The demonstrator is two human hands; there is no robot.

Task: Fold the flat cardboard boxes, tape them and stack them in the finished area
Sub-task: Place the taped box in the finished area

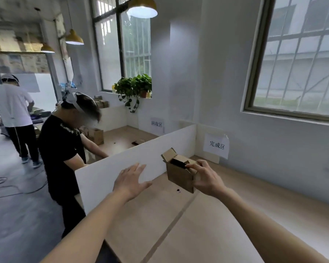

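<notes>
Right hand (204, 177) grips a small cardboard box (179, 176) at its near upper corner, thumb over the open top, fingers wrapped on the right side; the box is held clear above the counter (207, 224). One top flap (168, 154) stands up; something dark shows inside the opening. Left hand (130, 180) is empty, palm down, fingers spread wide, hovering just beside the box in front of a white partition (122, 168). A paper sign (216, 146) is on the wall behind the box. Beyond the partition, a person in black (61, 149) bends over the adjoining counter.
</notes>
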